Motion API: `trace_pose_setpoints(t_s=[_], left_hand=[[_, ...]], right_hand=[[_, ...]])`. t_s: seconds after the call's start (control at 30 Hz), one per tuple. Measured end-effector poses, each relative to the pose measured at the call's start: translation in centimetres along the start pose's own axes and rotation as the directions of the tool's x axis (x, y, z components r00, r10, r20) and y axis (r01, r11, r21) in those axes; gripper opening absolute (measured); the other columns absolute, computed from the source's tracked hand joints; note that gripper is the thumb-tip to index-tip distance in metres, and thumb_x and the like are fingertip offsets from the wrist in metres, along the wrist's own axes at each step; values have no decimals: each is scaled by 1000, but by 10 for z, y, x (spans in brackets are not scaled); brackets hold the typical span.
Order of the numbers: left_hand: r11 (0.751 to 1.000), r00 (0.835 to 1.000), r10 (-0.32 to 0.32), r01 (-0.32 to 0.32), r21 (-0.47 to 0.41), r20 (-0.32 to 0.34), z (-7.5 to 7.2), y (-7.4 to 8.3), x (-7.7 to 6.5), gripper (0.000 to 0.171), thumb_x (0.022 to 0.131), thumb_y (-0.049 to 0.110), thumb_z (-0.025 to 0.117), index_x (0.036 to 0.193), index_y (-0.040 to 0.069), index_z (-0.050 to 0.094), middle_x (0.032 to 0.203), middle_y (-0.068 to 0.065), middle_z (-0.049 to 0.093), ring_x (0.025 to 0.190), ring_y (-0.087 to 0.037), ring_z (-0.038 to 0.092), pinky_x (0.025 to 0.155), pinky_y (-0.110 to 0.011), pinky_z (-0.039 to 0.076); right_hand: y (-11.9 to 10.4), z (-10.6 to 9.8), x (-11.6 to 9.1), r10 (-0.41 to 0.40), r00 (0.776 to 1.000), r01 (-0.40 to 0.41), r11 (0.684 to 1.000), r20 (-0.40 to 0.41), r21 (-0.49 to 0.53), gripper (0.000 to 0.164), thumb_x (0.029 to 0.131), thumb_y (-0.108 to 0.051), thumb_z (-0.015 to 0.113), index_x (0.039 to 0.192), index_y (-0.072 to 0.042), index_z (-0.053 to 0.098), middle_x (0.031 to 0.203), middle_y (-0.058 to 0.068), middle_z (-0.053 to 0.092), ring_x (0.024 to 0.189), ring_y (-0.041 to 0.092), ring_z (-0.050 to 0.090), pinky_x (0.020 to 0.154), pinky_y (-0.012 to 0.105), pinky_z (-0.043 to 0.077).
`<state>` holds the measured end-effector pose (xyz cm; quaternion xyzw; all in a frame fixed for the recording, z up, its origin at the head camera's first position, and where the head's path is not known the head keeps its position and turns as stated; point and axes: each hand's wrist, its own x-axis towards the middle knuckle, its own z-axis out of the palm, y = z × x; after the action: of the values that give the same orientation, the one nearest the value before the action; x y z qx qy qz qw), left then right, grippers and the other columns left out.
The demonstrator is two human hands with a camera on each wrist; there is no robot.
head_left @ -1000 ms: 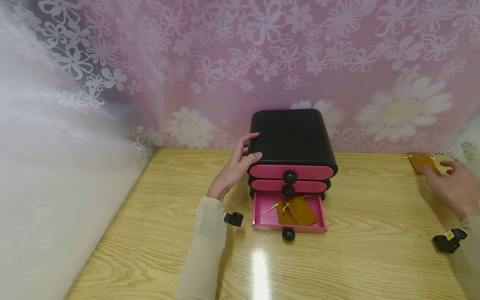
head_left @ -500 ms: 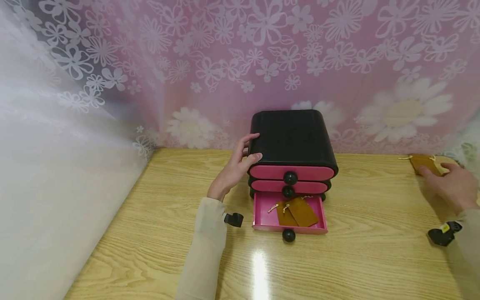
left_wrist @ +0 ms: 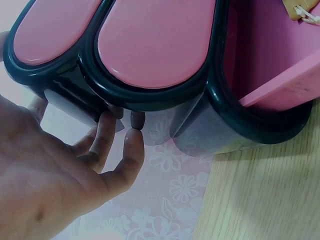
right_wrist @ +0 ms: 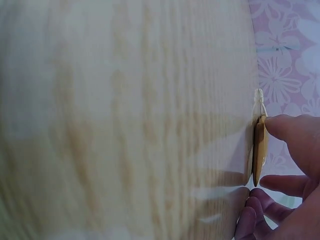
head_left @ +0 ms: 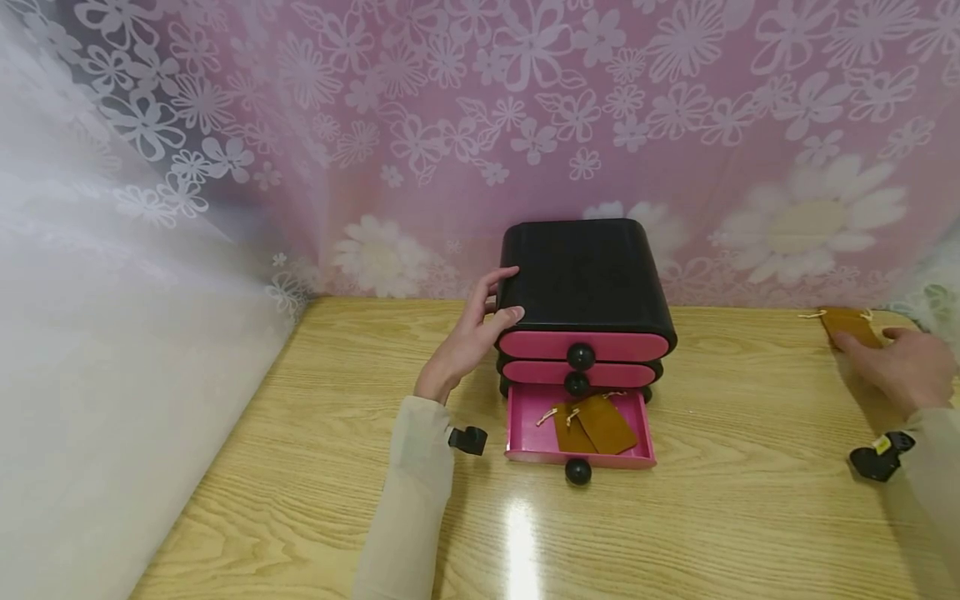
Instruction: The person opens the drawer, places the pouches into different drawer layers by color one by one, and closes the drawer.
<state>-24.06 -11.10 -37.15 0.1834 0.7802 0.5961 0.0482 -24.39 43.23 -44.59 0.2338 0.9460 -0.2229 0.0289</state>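
A small black drawer box (head_left: 581, 271) with pink drawer fronts stands at the back of the table. My left hand (head_left: 465, 342) holds its upper left edge, thumb and a fingertip on the top. In the left wrist view, the other fingers (left_wrist: 105, 132) bend against its side. The bottom drawer (head_left: 528, 417) is pulled out, with two brown drawstring pouches (head_left: 606, 425) overlapping inside. At the far right, my right hand (head_left: 903, 367) is at another brown drawstring pouch (head_left: 851, 327) lying flat. The thumb touches this pouch (right_wrist: 259, 145); the index finger is near its other edge.
The wooden table (head_left: 750, 483) reaches back to a pink flowered curtain (head_left: 450, 167). A whitish curtain (head_left: 112, 333) hangs along the left side. Round black knobs (head_left: 577, 472) stick out from the drawers. Black wrist cameras (head_left: 468, 439) sit on both sleeves.
My right wrist and forearm have shifted slightly left and upward in the head view, while the thumb stays at the pouch. The left hand, drawer box and pouches keep their places.
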Motion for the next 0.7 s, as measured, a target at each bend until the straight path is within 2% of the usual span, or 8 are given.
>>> trace_pose_setpoints(t_s=[0.27,0.53,0.7], left_hand=[[1000,1000,3,-3,-6,2,1,-1,1,55,103,30,54,153,42,35,151,-6,37,131,-29,47,103,-51,50],[1000,1000,-2,2,-3,-9,0,-1,-1,55,103,30,54,152,43,35,151,-6,36,132,-30,46,105,-52,48],[1000,1000,-3,3,-4,-6,1,0,-1,54,103,30,54,153,42,35,152,-6,35,134,-30,46,106,-52,48]], right_hand=[[4,-3,1,-63,998,63,998,-15,-25,96,100,-60,42,142,25,33,133,49,41,108,62,51,81,61,49],[8,-1,4,-127,992,126,992,-27,-25,91,98,-54,54,138,27,38,126,50,44,103,62,52,80,62,48],[12,-1,2,-186,979,189,982,-84,19,73,97,-35,62,132,27,43,115,50,48,91,59,56,63,50,50]])
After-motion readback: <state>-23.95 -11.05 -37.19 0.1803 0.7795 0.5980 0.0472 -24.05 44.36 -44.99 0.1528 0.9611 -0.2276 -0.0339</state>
